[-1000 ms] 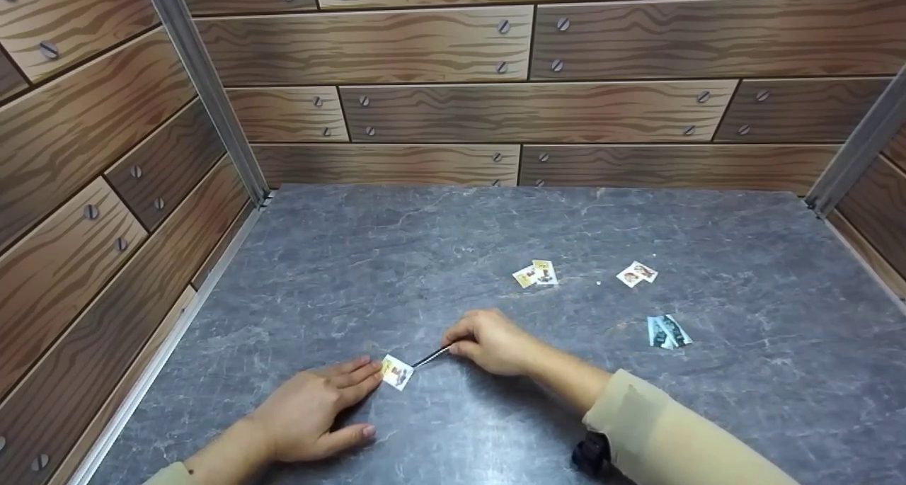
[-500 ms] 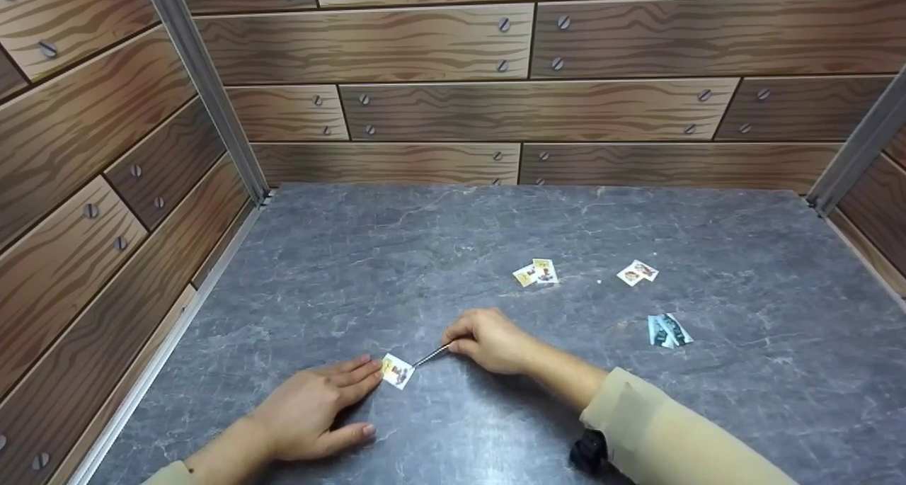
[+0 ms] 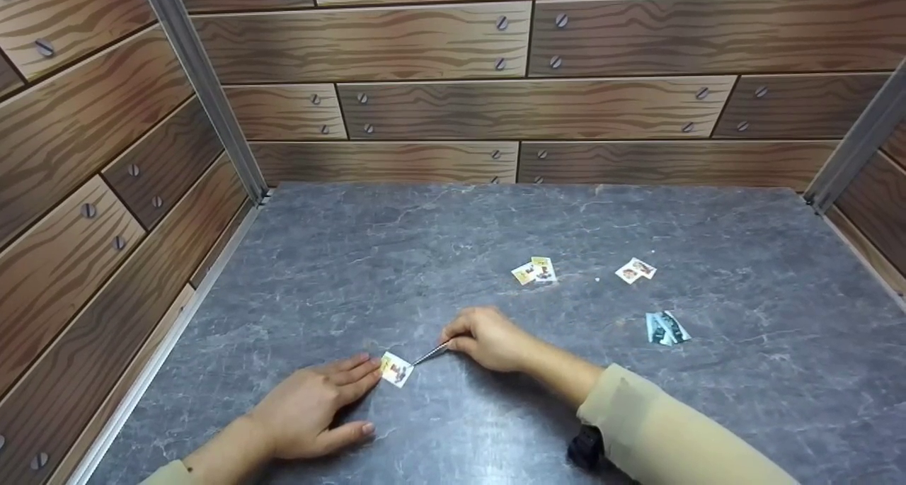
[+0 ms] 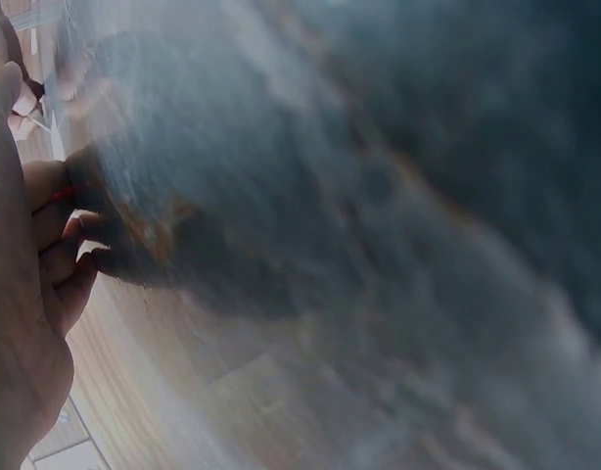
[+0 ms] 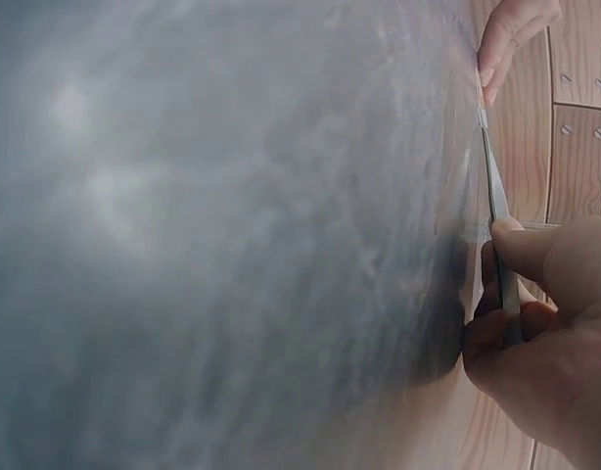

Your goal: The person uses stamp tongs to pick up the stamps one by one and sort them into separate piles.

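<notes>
My left hand [image 3: 311, 408] lies flat on the grey tabletop, its fingertips touching the left edge of a small printed paper square [image 3: 396, 369], like a stamp, with a yellow and dark picture. Between thumb and fingers, my right hand [image 3: 492, 340] pinches slim metal tweezers [image 3: 430, 353], whose tip meets the square's right corner. In the right wrist view the tweezers [image 5: 497, 191] slant from the right hand [image 5: 555, 313] toward the left fingers [image 5: 511, 39]. The left wrist view shows the left hand [image 4: 46, 245] at its edge; the square cannot be made out there.
Farther back lie an overlapping yellow pair of paper squares [image 3: 534, 270] and a reddish pair [image 3: 635, 270]. A blue-green pair [image 3: 667, 328] is to the right of my right hand. White specks dot the table [image 3: 354, 244]. Wood-patterned walls [image 3: 425, 42] enclose it at back and sides.
Both hands, the tweezers and the paper square stay in nearly the same place. The whole head view has shifted very slightly.
</notes>
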The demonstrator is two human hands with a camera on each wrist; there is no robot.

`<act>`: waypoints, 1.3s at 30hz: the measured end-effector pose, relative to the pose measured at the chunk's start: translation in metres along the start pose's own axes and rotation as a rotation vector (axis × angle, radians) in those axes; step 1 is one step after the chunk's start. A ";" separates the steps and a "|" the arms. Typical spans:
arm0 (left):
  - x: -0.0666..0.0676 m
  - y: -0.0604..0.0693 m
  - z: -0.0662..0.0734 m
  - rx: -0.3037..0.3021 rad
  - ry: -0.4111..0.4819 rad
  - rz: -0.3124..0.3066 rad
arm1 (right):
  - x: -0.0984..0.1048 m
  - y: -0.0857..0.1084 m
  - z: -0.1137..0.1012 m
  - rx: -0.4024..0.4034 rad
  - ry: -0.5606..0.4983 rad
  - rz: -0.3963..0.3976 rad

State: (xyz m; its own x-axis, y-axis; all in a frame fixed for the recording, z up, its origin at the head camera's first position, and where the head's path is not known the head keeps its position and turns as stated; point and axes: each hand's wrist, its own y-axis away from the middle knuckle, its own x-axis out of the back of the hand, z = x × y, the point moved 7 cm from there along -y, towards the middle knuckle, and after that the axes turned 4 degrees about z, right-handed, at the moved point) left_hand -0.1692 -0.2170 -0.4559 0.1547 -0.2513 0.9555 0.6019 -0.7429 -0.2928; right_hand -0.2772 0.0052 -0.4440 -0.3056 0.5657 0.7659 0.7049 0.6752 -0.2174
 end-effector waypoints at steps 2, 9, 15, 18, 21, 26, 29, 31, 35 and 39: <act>0.001 0.000 0.000 -0.001 -0.002 0.005 | 0.000 0.000 0.001 -0.004 -0.006 0.001; 0.002 -0.001 0.000 0.002 -0.017 -0.007 | 0.001 0.000 0.002 -0.019 -0.019 -0.001; 0.003 -0.002 0.001 0.002 -0.019 -0.014 | 0.002 0.000 0.001 -0.010 -0.019 0.006; 0.003 -0.002 0.001 0.001 -0.015 -0.015 | 0.002 0.000 0.001 -0.018 -0.020 0.005; 0.003 -0.002 0.002 -0.003 -0.015 -0.010 | 0.002 0.001 0.000 -0.019 -0.024 0.006; 0.003 -0.003 0.002 -0.011 -0.023 -0.001 | 0.002 0.001 0.002 -0.032 -0.018 0.004; 0.003 -0.003 0.002 -0.004 -0.019 -0.005 | 0.002 0.002 0.002 -0.024 -0.017 0.007; 0.003 -0.003 0.001 0.008 -0.011 -0.015 | 0.003 0.003 0.002 -0.023 -0.021 0.007; 0.002 -0.003 0.000 0.022 -0.004 -0.024 | 0.006 0.005 0.004 -0.025 -0.020 0.009; 0.003 -0.002 -0.001 0.022 -0.008 -0.023 | 0.009 0.006 0.006 -0.022 -0.020 0.012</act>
State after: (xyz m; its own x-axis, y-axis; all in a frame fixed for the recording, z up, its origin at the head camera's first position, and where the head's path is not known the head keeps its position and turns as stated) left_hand -0.1708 -0.2162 -0.4528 0.1466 -0.2295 0.9622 0.6225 -0.7346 -0.2701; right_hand -0.2792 0.0176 -0.4420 -0.3096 0.5837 0.7506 0.7226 0.6575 -0.2133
